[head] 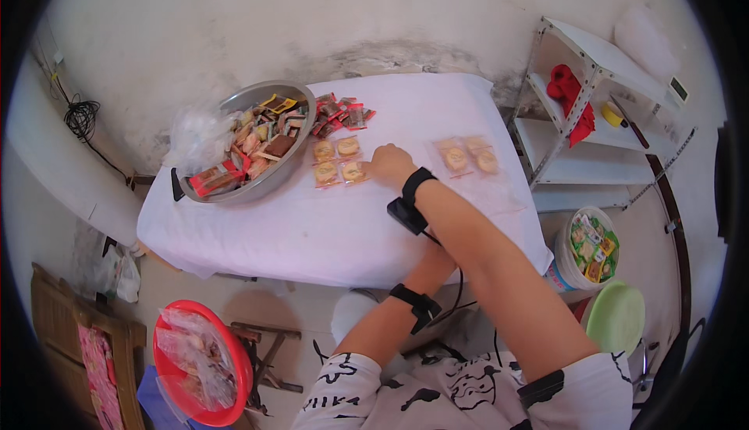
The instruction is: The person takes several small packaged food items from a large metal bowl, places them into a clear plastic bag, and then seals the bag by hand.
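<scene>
My right hand [391, 164] reaches over a table covered with a white cloth [281, 237]. Its fingertips lie at the edge of a clear-wrapped round biscuit [354, 171]; whether they grip it I cannot tell. That biscuit is the near right one in a small block of several wrapped biscuits [325, 171], two rows deep. Farther right on the cloth lies a second group of wrapped round biscuits [456, 158]. Close to the table's front edge, my left hand [439, 263] is mostly hidden beneath my right forearm, so its fingers do not show.
Left on the table, a grey basin [275, 181] holds mixed wrapped snacks and a clear plastic bag [202, 137]. Red-edged packets [345, 114] lie beside it. A metal shelf [556, 167] and a snack bucket [564, 254] stand right. A red basin [243, 371] is at lower left.
</scene>
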The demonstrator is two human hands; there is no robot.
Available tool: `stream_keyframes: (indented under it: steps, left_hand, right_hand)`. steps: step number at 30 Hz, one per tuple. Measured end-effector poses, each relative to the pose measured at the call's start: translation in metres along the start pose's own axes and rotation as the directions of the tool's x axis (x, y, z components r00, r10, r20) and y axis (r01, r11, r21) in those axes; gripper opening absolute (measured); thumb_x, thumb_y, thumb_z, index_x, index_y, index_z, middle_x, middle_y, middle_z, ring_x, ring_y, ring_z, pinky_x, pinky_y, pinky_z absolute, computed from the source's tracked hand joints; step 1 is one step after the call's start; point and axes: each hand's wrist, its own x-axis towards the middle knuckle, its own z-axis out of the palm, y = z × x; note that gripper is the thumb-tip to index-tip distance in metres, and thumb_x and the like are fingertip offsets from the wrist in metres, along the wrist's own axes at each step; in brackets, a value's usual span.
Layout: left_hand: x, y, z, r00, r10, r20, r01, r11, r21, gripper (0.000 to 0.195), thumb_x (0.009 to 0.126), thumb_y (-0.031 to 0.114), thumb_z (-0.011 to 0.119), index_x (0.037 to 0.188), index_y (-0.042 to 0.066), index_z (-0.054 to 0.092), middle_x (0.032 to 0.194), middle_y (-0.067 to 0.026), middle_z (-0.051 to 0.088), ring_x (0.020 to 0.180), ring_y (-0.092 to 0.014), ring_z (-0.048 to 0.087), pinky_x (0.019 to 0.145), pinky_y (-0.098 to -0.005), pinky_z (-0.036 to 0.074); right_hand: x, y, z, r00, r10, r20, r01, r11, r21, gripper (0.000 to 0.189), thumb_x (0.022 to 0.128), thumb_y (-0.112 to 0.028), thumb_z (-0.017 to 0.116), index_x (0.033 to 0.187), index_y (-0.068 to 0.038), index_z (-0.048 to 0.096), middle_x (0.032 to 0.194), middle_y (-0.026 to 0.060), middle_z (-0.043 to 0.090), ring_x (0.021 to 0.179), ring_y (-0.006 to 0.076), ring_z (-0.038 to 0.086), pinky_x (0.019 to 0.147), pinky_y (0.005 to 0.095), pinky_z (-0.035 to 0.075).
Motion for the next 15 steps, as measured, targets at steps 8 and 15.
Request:
stream_keyframes:
  steps: [8,15]
  left_hand:
    - [0.037,0.027,-0.029,0.909,-0.211,0.359,0.078,0.933,0.351,0.025,0.073,0.017,0.055,0.095,0.005,0.050,0.089,-0.0105,0.050,0.083,-0.025,0.054,0.072,-0.0391,0.043]
    - [0.017,0.007,-0.002,0.971,-0.079,0.224,0.014,0.960,0.280,0.023,0.079,0.019,0.054,0.098,0.004,0.051,0.099,-0.0117,0.054,0.091,-0.028,0.055,0.080,-0.0420,0.043]
  right_hand:
    - [0.013,-0.016,0.047,0.964,0.184,-0.193,-0.144,0.968,0.207,0.040,0.069,-0.033,0.068,0.091,0.000,0.064,0.097,0.0195,0.062,0.096,0.0323,0.058,0.080,0.0409,0.049]
    - [-0.008,-0.007,-0.013,0.967,-0.021,0.256,-0.152,0.755,0.638,0.043,0.072,-0.018,0.068,0.107,0.001,0.054,0.083,0.0147,0.062,0.070,0.0188,0.064,0.056,0.0300,0.051]
